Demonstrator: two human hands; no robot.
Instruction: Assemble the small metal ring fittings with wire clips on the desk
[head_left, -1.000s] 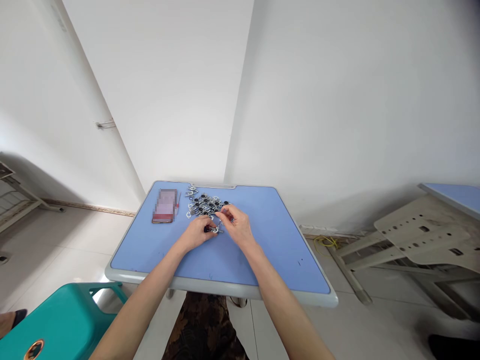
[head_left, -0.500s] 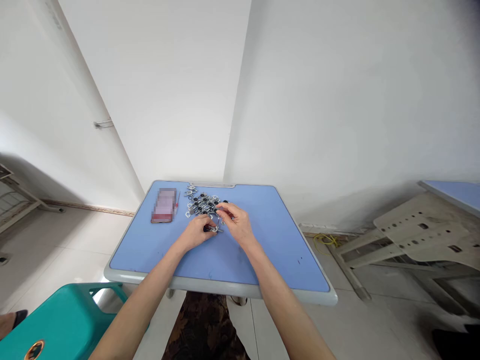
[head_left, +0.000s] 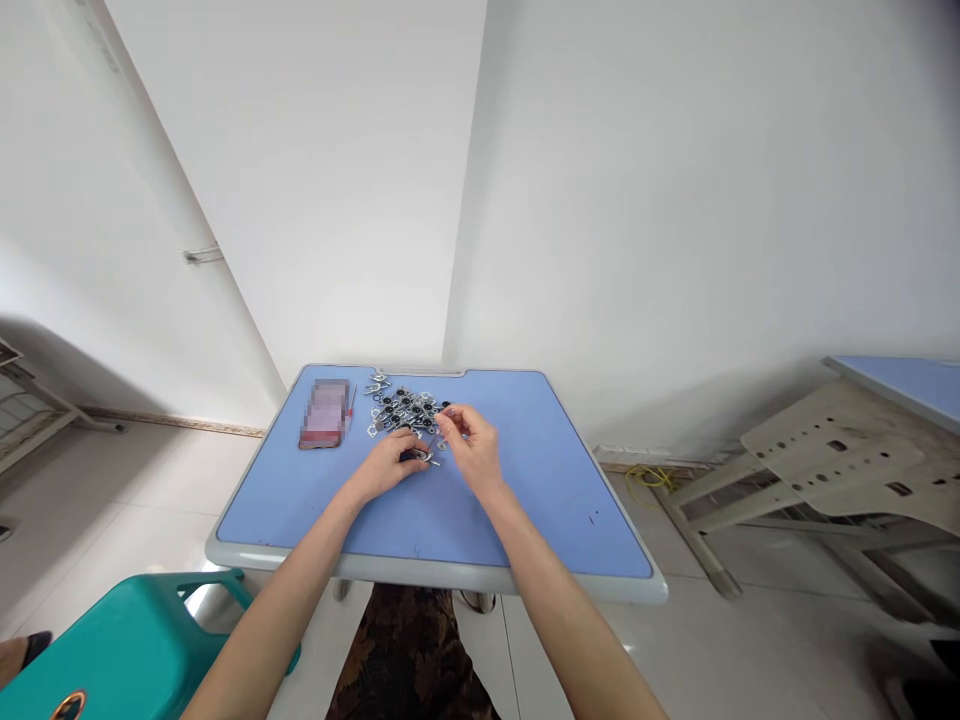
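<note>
On the blue tabletop, my left hand (head_left: pixel 390 465) is closed on a small metal part (head_left: pixel 429 458) with a dark section, just in front of a pile of hardware. My right hand (head_left: pixel 472 442) is to its right, thumb and fingertips pinched together above the same part. What sits in that pinch is too small to make out; a thin line shows between the two hands. Beyond my hands lies the pile of small metal parts (head_left: pixel 397 408), several with round black pieces. A smaller group of metal parts (head_left: pixel 377 383) lies behind it.
A phone-like flat object (head_left: pixel 324 415), blurred out, lies on the blue table (head_left: pixel 555 480) at the left, with a thin red-ended tool (head_left: pixel 350 408) beside it. A green stool (head_left: pixel 112 640) stands at lower left. Another desk (head_left: pixel 825 450) is at right, yellow cord (head_left: pixel 649 480) near it.
My right hand has shifted slightly, its fingers still pinched near the part in my left hand. The left hand keeps its hold. The whole view has moved a little.
</note>
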